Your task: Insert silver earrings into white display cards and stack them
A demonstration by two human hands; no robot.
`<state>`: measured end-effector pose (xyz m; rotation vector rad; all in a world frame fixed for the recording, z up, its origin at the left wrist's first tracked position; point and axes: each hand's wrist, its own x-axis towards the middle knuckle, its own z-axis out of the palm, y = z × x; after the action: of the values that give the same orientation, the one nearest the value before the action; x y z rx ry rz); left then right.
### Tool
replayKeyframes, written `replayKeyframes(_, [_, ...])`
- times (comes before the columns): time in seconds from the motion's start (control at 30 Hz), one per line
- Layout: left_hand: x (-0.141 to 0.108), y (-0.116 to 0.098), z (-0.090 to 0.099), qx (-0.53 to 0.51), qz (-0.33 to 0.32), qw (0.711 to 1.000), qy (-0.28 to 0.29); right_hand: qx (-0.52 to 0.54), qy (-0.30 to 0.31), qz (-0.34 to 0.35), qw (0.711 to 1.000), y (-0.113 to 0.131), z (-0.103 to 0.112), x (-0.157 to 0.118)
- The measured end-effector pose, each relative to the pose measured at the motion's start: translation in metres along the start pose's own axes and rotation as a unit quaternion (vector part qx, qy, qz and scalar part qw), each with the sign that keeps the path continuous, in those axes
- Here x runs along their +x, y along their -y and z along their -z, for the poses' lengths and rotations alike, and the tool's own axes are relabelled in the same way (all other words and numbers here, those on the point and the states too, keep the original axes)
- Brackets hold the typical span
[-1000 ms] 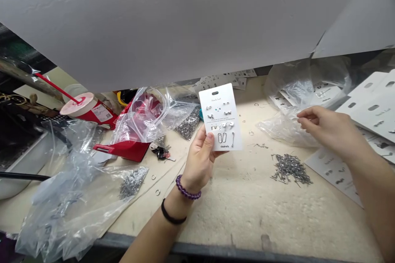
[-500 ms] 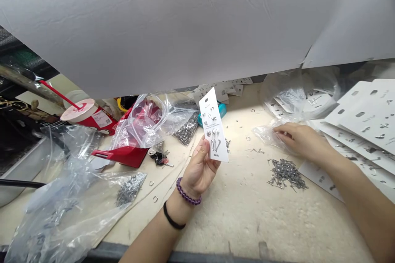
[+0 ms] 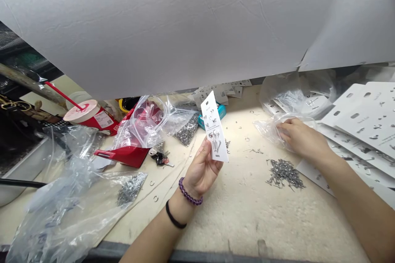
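Observation:
My left hand [image 3: 203, 168] grips a white earring card [image 3: 216, 131] by its lower left edge, thumb in front, holding it upright above the table. Several silver earrings are fixed to the card's face. At the right, my right hand [image 3: 302, 137] has its fingers bent onto a clear plastic bag [image 3: 268, 129], pinching its crumpled film. A heap of small silver earring pieces [image 3: 285, 173] lies on the table between the two hands. Beside my right forearm, white cards with earrings [image 3: 367, 121] are stacked in an overlapping pile.
On the left are a red scoop [image 3: 123, 155], a red cup with a straw [image 3: 92, 117] and a large clear bag of metal pieces [image 3: 131, 189]. A teal box [image 3: 221, 111] stands behind the held card. A white board [image 3: 185, 28] overhangs the table's back.
My right hand has pushed slightly further into the clear bag's film, which bunches up around the fingers. The card in my left hand has turned a little more edge-on.

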<state>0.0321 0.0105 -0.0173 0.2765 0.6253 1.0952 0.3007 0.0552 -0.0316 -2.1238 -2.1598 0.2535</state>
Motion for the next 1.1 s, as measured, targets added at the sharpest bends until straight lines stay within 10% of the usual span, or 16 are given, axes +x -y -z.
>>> replayKeyframes(0.67, [-0.005, 0.004, -0.006, -0.094, 0.076, 0.993, -0.010, -0.063, 0.054, 0.009, 0.997, -0.002, 0.008, 0.000])
replayKeyframes(1.1, [-0.006, 0.010, -0.003, -0.211, 0.131, 0.965, 0.084, -0.081, 0.077, 0.030, 0.993, 0.008, 0.016, 0.000])
